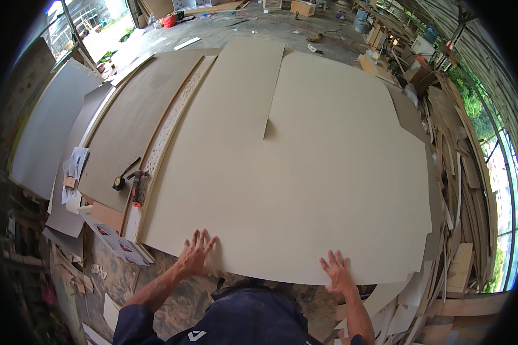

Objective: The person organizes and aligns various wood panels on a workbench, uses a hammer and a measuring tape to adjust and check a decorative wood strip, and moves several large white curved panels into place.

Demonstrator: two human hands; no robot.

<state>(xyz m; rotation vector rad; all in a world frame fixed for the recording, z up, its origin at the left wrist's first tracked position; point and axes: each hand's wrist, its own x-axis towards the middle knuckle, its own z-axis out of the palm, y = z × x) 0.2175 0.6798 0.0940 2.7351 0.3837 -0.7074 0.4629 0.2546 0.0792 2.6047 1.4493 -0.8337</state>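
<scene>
A large cream-coloured sheet (pixel 328 190) covers most of the work surface before me, with a long slit running in from its far edge. One side of that slit stands slightly raised and casts a small shadow. My left hand (pixel 195 253) rests on the near edge of the sheet, left of my body, fingers spread. Farther right along the same edge, my right hand (pixel 338 272) lies with its fingers stretched out on the sheet. Neither hand holds anything. What supports the sheet is mostly hidden beneath it.
Left of the sheet, a claw hammer (pixel 137 187) and a tape measure (pixel 119 183) lie by a long wooden strip (pixel 175 112) on a brown board (pixel 135 115). Papers (pixel 73 169) sit farther left. Scrap wood (pixel 466 190) is piled at the right.
</scene>
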